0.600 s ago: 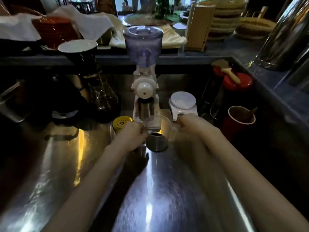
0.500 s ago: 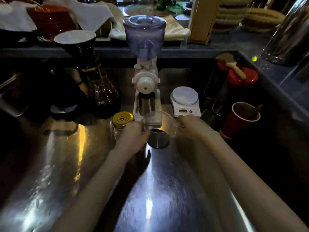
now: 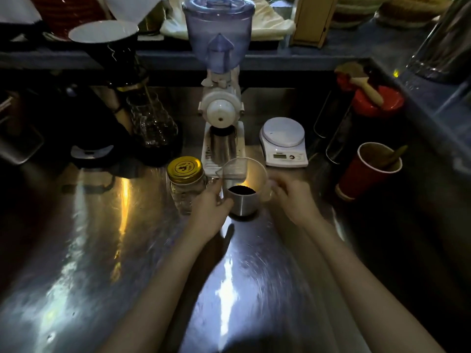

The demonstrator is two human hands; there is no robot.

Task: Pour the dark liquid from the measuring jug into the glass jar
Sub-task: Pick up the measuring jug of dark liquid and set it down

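1. Both forearms reach over the steel counter (image 3: 142, 250) toward its middle. The left hand (image 3: 207, 212) has its fingers curled around a small metal cup (image 3: 242, 205), which holds something dark.
2. The right hand (image 3: 293, 197) grips the handle side of the clear measuring jug (image 3: 251, 171), held just above the cup. The jug's wall looks see-through; whether it holds liquid I cannot tell.
3. The glass jar (image 3: 186, 192) stands just left of the left hand, its gold lid (image 3: 184, 168) on.
4. Judgement: pouring has not begun. The lid must come off 1st; then the jug's spout has to be brought over the jar's mouth.
5. Behind stand a grinder (image 3: 220, 98) and a scale (image 3: 283, 141).
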